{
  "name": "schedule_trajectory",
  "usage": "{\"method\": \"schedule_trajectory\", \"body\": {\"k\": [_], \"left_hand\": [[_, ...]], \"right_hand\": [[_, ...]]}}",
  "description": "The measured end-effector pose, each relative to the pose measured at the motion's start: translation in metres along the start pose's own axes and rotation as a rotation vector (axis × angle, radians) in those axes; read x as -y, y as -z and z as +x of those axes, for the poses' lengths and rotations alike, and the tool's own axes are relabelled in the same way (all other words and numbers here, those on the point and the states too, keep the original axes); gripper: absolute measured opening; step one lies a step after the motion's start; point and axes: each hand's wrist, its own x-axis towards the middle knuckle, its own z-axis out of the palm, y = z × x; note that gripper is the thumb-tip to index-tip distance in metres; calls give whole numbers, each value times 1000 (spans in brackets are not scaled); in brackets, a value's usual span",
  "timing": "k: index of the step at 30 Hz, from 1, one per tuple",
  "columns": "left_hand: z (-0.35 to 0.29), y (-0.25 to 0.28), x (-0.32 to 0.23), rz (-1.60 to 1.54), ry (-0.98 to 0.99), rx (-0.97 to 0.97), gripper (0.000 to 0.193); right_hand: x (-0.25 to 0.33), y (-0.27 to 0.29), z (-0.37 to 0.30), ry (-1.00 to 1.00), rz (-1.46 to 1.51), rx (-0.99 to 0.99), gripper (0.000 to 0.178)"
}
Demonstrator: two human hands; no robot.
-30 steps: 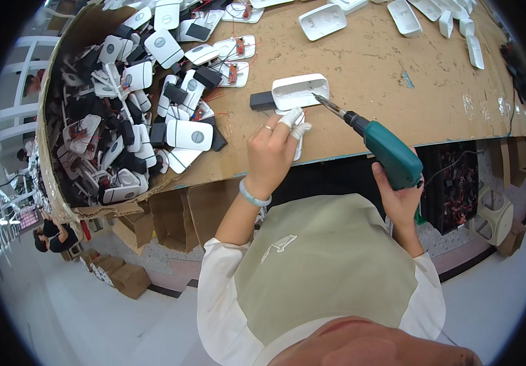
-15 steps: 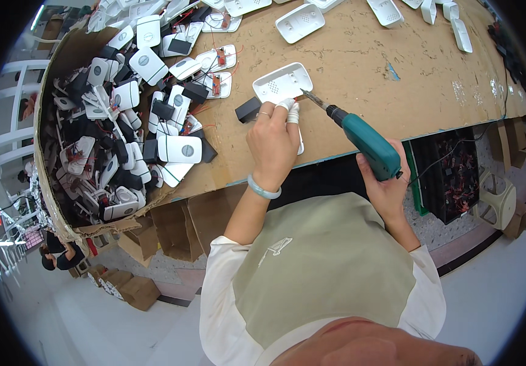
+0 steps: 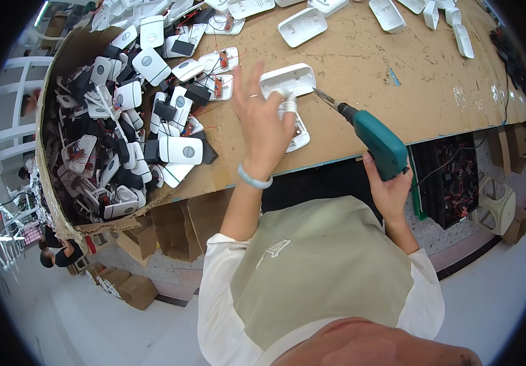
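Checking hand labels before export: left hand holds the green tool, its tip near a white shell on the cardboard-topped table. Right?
Wrong hand: the head view shows the right hand holding the green tool. Its tip is near a white shell on the cardboard-topped table.

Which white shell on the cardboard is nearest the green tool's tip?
The shell just beyond the left hand: its right end is by the tip of the green tool. Other white pieces lie farther off.

Bright — glare on worktop [image 3: 360, 67], R side; lit tube [image 3: 4, 238] off its L; pic edges bent, rim blk — L grip [image 3: 263, 131] sl. blurry.
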Motion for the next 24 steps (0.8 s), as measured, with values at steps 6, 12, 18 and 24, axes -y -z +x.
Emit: {"method": "schedule_trajectory", "body": {"k": [6, 12, 18, 24], "left_hand": [[5, -19, -9, 85, -23, 106, 7], [6, -26, -11, 54, 10, 38, 7], [7, -30, -12, 78, 36, 26, 10], [11, -31, -13, 108, 54, 22, 11]], "right_hand": [[11, 8, -2, -95, 147, -71, 20], [1, -2, 8, 36, 44, -12, 22], [-3, -19, 24, 182, -71, 19, 25], [-3, -23, 27, 199, -64, 41, 25]]}}
